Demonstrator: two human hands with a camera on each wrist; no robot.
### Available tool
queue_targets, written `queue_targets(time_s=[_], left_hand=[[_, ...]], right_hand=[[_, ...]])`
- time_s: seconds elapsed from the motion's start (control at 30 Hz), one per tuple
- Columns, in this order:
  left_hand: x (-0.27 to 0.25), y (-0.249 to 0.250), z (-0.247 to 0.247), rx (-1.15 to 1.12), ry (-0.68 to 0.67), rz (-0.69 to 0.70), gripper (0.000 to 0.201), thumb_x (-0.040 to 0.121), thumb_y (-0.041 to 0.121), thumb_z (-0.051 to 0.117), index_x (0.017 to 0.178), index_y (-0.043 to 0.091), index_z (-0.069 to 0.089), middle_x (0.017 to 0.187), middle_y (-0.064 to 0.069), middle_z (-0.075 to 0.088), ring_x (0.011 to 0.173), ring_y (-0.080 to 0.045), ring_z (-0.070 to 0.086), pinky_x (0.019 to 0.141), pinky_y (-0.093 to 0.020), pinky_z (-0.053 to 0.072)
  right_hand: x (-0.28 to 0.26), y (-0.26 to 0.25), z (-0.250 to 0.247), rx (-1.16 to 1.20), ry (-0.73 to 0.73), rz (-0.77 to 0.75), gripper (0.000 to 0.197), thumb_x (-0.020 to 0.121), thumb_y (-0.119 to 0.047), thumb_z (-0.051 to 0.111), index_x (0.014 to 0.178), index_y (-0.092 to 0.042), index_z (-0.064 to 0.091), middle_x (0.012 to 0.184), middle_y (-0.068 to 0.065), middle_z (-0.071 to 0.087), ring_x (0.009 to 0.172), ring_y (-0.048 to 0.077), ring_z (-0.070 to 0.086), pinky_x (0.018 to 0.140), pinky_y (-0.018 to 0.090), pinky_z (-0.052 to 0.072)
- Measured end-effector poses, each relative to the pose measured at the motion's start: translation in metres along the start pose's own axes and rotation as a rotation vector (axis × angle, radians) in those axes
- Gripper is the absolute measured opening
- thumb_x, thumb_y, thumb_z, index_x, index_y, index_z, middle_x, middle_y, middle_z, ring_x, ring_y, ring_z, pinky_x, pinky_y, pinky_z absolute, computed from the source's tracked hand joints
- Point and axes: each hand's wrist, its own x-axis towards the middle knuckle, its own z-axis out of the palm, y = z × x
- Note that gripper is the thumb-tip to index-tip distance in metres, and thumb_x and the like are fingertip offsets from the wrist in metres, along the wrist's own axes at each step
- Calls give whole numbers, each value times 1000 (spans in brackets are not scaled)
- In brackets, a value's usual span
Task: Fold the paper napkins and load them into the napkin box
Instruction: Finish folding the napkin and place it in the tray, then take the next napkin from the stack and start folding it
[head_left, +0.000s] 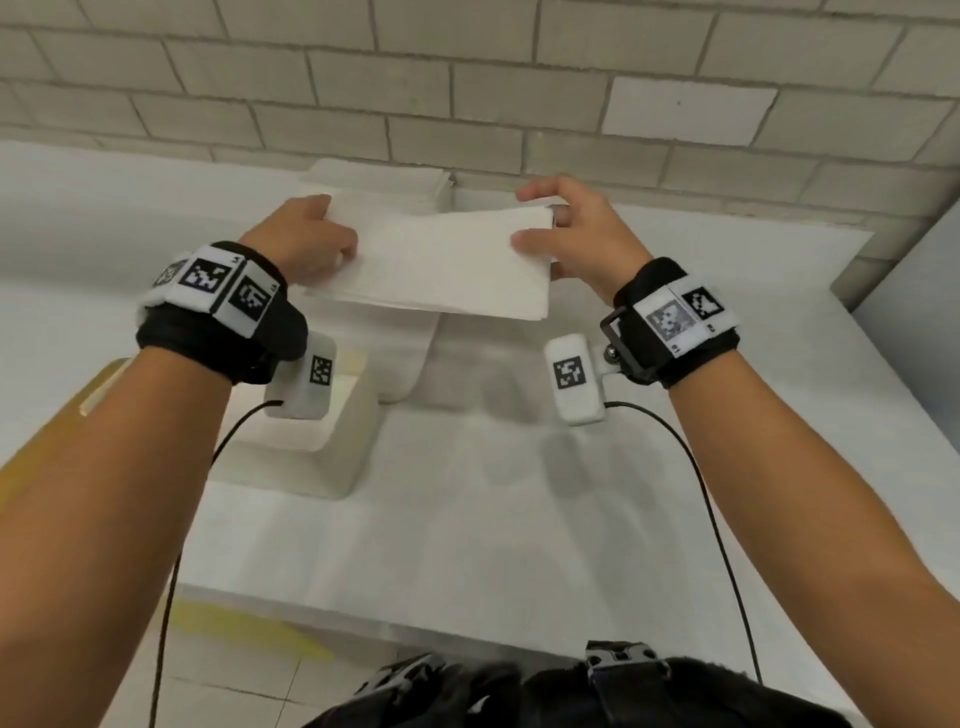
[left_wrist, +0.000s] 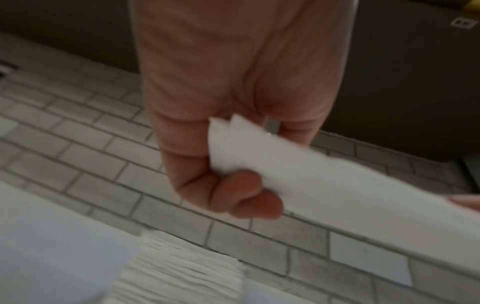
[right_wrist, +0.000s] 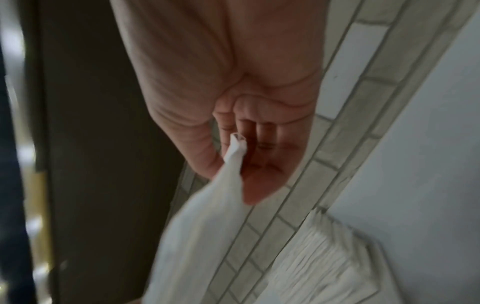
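A white paper napkin (head_left: 436, 260) hangs stretched in the air above the white table (head_left: 519, 519), held between both hands. My left hand (head_left: 332, 228) pinches its left end, and my right hand (head_left: 535, 218) pinches its right end, where layered edges show. In the left wrist view, the curled fingers of the left hand (left_wrist: 233, 164) clamp the napkin (left_wrist: 311, 181). The right hand (right_wrist: 239, 164) nips the napkin (right_wrist: 207, 226) between thumb and fingers. A stack of napkins (head_left: 374, 182) lies by the wall. The white napkin box (head_left: 322, 452) stands under my left wrist.
A grey brick wall (head_left: 467, 78) runs close behind the table. The napkin stack (left_wrist: 182, 273) (right_wrist: 324, 263) lies just below both hands. The table's near edge (head_left: 363, 618) is by my waist, with floor and a yellow mark (head_left: 234, 623) at the left. Cables hang from both wrists.
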Motion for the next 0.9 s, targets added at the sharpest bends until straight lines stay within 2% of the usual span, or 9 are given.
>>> queue_targets(time_s=[0.07, 0.17, 0.3, 0.4, 0.47, 0.53, 0.7, 0.83, 0.9], left_hand=[[0, -23, -27, 161, 0, -65, 20, 83, 10, 56, 102, 4, 55, 95, -20, 55, 83, -32, 53, 69, -35, 42], [0, -63, -62, 328, -80, -179, 8, 81, 10, 58, 83, 5, 52, 87, -17, 53, 77, -28, 49, 66, -31, 37], [1, -107, -97, 415, -177, -241, 31, 82, 12, 62, 107, -5, 55, 101, -25, 62, 86, -35, 60, 81, -37, 48], [1, -122, -106, 472, -212, -239, 33, 82, 10, 65, 108, -8, 58, 108, -25, 63, 101, -38, 61, 95, -47, 48], [1, -128, -107, 514, -239, -217, 29, 82, 9, 67, 102, -11, 59, 102, -23, 62, 98, -38, 62, 95, -47, 48], [5, -135, -108, 533, -278, -213, 38, 78, 6, 72, 108, -13, 58, 101, -24, 62, 102, -41, 61, 95, -50, 48], [8, -141, -107, 620, -327, -158, 40, 74, 7, 76, 107, -8, 59, 110, -25, 63, 103, -41, 61, 94, -50, 48], [6, -137, -103, 704, -325, -76, 26, 71, 9, 79, 76, 1, 55, 100, -22, 65, 99, -38, 63, 90, -48, 51], [5, -136, -103, 705, -332, -79, 29, 68, 9, 81, 73, 1, 54, 99, -22, 66, 97, -38, 64, 88, -49, 52]], right_hand=[[5, -10, 37, -96, -86, 23, 37, 86, 1, 58, 119, -12, 47, 101, 10, 58, 79, 16, 62, 54, 22, 54], [11, -15, 93, -221, -187, 106, 35, 84, -1, 61, 114, -13, 49, 118, 16, 52, 90, 25, 61, 58, 25, 55], [10, -21, 149, -350, -270, 197, 30, 82, 0, 64, 111, -5, 56, 100, 7, 57, 79, 20, 64, 58, 25, 58], [8, -27, 178, -506, -299, 255, 27, 81, -4, 66, 107, -4, 60, 103, 10, 65, 84, 25, 67, 70, 33, 59], [7, -30, 193, -654, -311, 289, 30, 81, -8, 68, 110, -3, 61, 110, 12, 65, 95, 28, 66, 85, 40, 55], [5, -31, 206, -790, -315, 331, 39, 82, -12, 69, 118, 0, 58, 115, 13, 64, 102, 29, 63, 91, 39, 52], [5, -27, 225, -1003, -294, 413, 52, 82, -15, 70, 128, -1, 48, 121, 16, 60, 102, 30, 61, 93, 39, 50], [7, -26, 229, -1086, -278, 436, 47, 80, -13, 71, 121, 0, 53, 107, 14, 63, 85, 24, 58, 87, 37, 52], [8, -27, 230, -1115, -274, 432, 46, 78, -15, 73, 117, 1, 54, 102, 14, 62, 87, 26, 59, 84, 35, 51]])
